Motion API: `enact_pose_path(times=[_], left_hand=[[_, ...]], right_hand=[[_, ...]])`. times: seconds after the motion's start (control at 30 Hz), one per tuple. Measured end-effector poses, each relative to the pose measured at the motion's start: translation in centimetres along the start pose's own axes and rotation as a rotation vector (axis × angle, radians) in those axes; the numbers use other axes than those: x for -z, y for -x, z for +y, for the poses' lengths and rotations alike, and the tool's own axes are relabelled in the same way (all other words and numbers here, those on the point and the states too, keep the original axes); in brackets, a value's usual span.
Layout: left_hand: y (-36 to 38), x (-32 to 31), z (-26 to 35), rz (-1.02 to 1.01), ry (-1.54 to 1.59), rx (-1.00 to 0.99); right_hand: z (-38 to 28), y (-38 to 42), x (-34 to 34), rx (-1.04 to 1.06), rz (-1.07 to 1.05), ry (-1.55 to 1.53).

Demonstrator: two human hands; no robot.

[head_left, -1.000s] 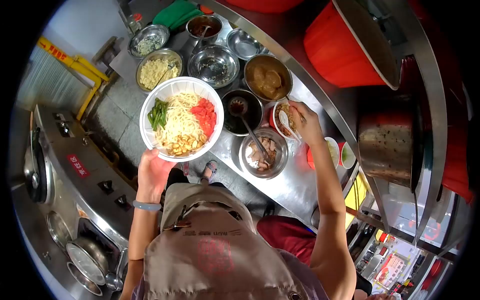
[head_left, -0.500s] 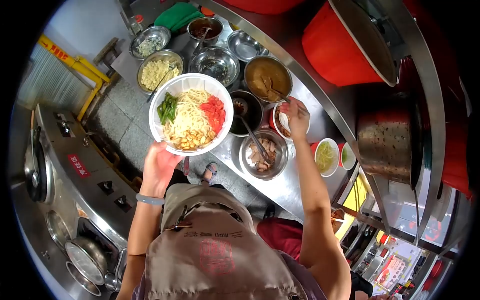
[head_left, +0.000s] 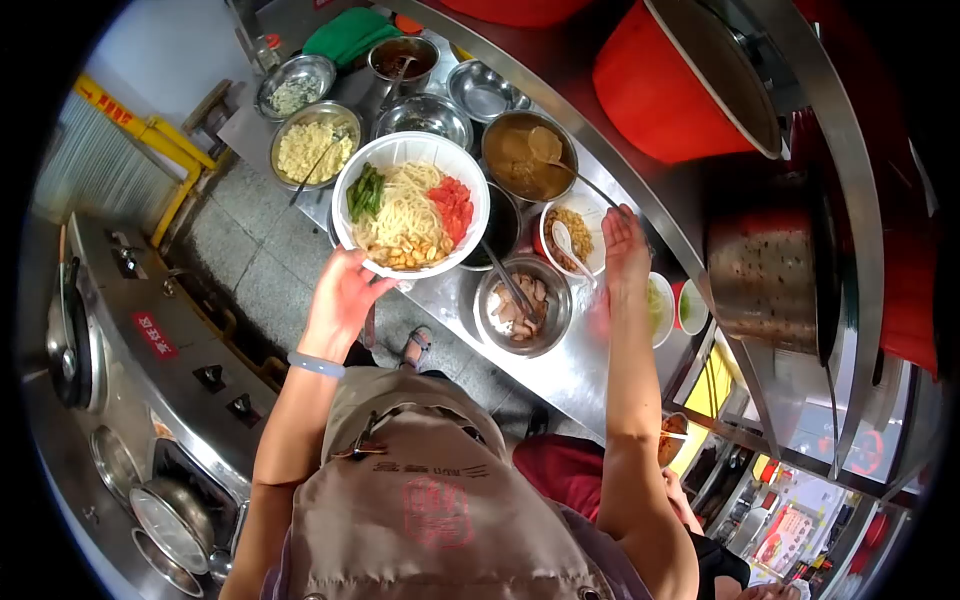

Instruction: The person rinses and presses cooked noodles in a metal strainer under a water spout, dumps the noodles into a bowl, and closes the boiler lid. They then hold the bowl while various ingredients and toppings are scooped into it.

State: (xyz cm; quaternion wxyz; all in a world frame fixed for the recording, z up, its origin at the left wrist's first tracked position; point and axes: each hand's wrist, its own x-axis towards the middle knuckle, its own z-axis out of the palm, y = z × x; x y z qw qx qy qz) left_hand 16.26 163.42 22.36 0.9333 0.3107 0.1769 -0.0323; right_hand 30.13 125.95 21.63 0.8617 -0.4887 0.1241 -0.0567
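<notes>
My left hand grips the near rim of a white bowl, tilted toward me. Inside are pale noodles, green vegetable strips, red diced pieces and peanuts. My right hand has its fingers round the handle end of a ladle. The ladle's scoop carries brown sauce at the steel bowl of brown sauce; whether it touches the sauce is hard to tell. Below that handle, a tub of peanuts holds a white spoon.
On the steel counter stand a bowl of sliced meat, a bowl of minced garlic and tubs of green shreds. Red buckets sit on the overhead shelf at right. A stove runs along my left.
The white bowl has moved right with my left hand. My right hand has shifted right, and the ladle's scoop now shows sauce. The peanut tub is uncovered to view.
</notes>
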Motion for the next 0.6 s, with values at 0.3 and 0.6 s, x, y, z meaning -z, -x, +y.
enact_pose_path(times=[0.3, 0.6], left_hand=[[-0.2, -0.4, 0.0, 0.012, -0.019, -0.004], [0.4, -3.0, 0.1, 0.052, -0.060, -0.038]], right_hand=[[1.1, 1.8, -3.4, 0.334, -0.382, 0.917], [0.2, 0.7, -1.6, 0.716, -0.547, 1.340]])
